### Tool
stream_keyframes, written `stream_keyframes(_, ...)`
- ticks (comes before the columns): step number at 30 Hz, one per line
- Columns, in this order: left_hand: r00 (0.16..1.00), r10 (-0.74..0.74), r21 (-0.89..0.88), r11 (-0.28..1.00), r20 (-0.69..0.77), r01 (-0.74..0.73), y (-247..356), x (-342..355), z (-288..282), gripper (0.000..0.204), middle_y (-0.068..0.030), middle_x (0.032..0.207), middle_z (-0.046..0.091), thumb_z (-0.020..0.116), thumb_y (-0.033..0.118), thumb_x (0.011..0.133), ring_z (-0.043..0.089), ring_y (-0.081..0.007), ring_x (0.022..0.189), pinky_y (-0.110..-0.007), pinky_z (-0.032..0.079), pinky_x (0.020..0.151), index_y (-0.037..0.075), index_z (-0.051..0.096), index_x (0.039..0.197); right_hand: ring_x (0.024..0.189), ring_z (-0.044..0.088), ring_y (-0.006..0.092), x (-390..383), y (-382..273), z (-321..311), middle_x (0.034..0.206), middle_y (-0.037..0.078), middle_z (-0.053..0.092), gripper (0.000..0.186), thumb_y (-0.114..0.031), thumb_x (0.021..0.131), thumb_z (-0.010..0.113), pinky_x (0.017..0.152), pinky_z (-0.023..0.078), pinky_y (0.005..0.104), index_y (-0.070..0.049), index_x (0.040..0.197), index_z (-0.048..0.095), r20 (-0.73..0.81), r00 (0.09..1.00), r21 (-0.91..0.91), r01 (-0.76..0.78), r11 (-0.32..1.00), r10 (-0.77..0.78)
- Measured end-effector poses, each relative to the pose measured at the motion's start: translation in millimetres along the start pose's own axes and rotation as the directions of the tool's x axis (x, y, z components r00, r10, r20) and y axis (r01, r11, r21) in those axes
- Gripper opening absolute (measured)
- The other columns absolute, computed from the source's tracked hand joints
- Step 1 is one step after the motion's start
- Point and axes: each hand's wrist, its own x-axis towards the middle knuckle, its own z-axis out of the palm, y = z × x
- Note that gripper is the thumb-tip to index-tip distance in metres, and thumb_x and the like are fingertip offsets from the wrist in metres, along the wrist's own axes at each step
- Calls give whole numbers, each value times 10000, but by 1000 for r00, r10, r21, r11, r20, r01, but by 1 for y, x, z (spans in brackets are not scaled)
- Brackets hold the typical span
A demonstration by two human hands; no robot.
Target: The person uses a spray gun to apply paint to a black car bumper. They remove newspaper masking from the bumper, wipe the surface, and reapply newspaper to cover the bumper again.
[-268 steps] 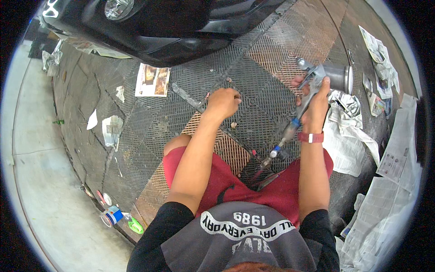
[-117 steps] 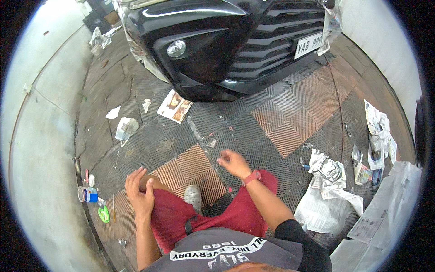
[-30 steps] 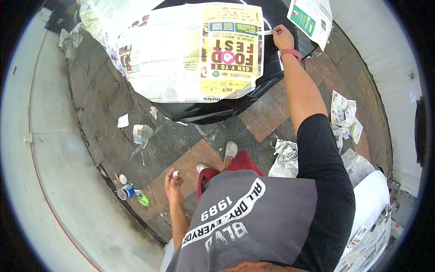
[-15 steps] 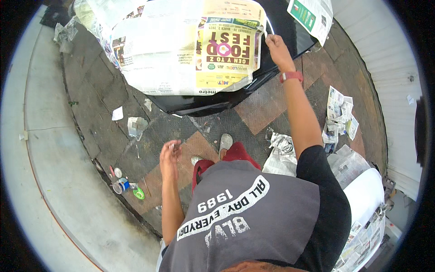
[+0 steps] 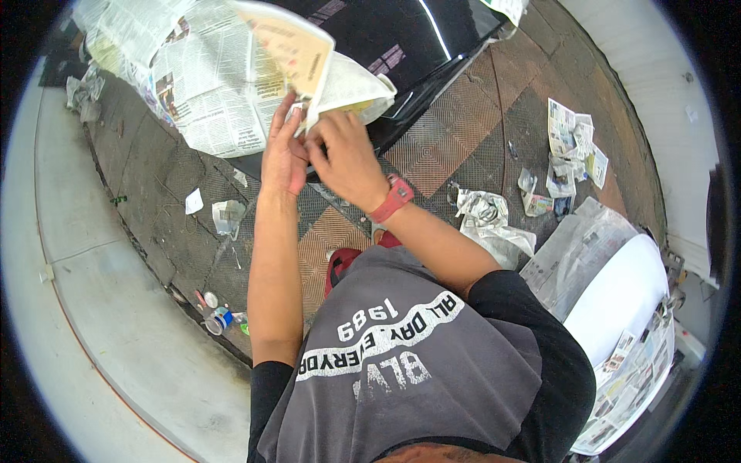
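Newspaper sheet [image 5: 220, 104] lies on far-left part of black car front [image 5: 386, 31], right side folded back. Left hand [image 5: 285, 158] and right hand [image 5: 343, 150] close together at its near edge; left fingers parted, right curled, can't tell what either grips. Crumpled newspaper [image 5: 482, 210] right, on floor [image 5: 432, 147]. Blue-banded can [image 5: 218, 320] near left.
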Motion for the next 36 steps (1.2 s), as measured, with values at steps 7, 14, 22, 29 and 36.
stream_keyframes(7, 983, 42, 177, 984, -181, -10, 1, 1, -27, 193, -51, 1132, 733, 712, 101, 1034, 682, -135, 1060, -399, 591, 972, 53, 691, 1220, 1130, 638, 167, -48, 3, -1, 1321, 77, 626, 277, -72, 992, 705, 884, 531, 290, -51, 1265, 742, 47, 950, 628, -269, 731, 309)
stream_keyframes(14, 984, -175, 113, 977, -41, 179, -1, -23, -3, 440, -109, 1230, 696, 716, 305, 1046, 669, -290, 1130, -445, 566, 1023, 66, 525, 1362, 1012, 645, 164, -59, -1, 7, 1247, 73, 611, 335, -64, 997, 700, 891, 530, 295, -62, 1332, 708, 82, 962, 538, -261, 802, 259)
stream_keyframes(22, 982, 44, 60, 998, -186, -33, -2, -8, -24, 116, -97, 1040, 752, 747, 74, 1011, 690, -124, 900, -400, 570, 1087, 29, 668, 1083, 869, 656, 105, -81, 85, 24, 992, 20, 762, 192, -122, 1016, 735, 843, 540, 274, -4, 1166, 761, -23, 770, 762, -400, 510, 638)
stream_keyframes(29, 986, 6, 157, 987, -167, 20, 8, -28, -22, 116, -96, 1074, 738, 712, 72, 1032, 683, -128, 912, -409, 550, 1111, 19, 658, 1120, 1041, 682, 213, -40, 208, 4, 1228, 109, 675, 294, -25, 900, 751, 894, 564, 346, -54, 1191, 724, -311, 823, 246, -414, 876, 476)
stream_keyframes(36, 987, 16, 192, 981, -158, 15, 12, -52, -38, 53, -95, 1037, 762, 700, 78, 1045, 697, -132, 895, -377, 576, 1053, 31, 696, 1069, 1050, 677, 239, -48, 202, 26, 1222, 97, 629, 365, -13, 902, 737, 891, 566, 348, -70, 1259, 686, -251, 834, 346, -396, 850, 491)
